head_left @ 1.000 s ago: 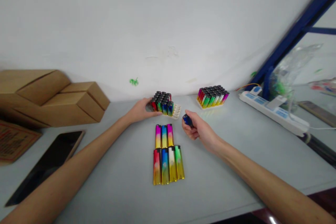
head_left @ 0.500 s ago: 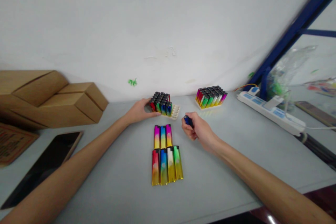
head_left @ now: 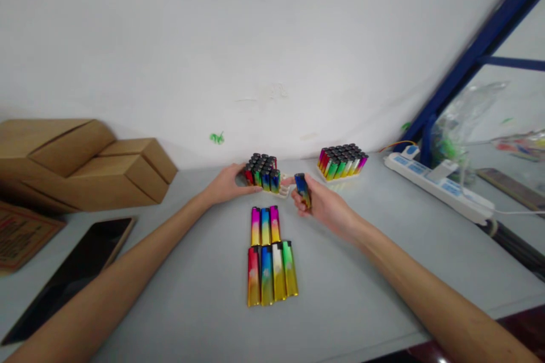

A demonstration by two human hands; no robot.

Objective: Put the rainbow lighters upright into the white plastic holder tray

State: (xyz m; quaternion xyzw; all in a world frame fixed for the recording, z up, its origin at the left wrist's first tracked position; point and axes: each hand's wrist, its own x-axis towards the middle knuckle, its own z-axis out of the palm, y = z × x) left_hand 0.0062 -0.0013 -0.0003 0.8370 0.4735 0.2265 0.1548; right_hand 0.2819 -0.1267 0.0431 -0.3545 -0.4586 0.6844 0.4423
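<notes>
My right hand (head_left: 321,204) is closed around a blue lighter (head_left: 302,188), held almost upright just right of a white tray (head_left: 284,188). That tray holds several upright lighters (head_left: 263,169) with dark caps and has bare slots at its right end. My left hand (head_left: 225,182) grips the tray's left side. In front of the tray several rainbow-coloured lighters (head_left: 269,255) lie flat on the grey table (head_left: 179,295) in two rows.
A second tray packed with lighters (head_left: 343,160) stands at the back right. A white power strip (head_left: 438,186) lies farther right beside a blue frame. Brown cardboard boxes (head_left: 85,164) are stacked at the left, with a dark phone (head_left: 68,272) nearer me.
My right hand has moved up and left toward the tray's bare end, turning the blue lighter upright. My left hand has stayed on the tray.
</notes>
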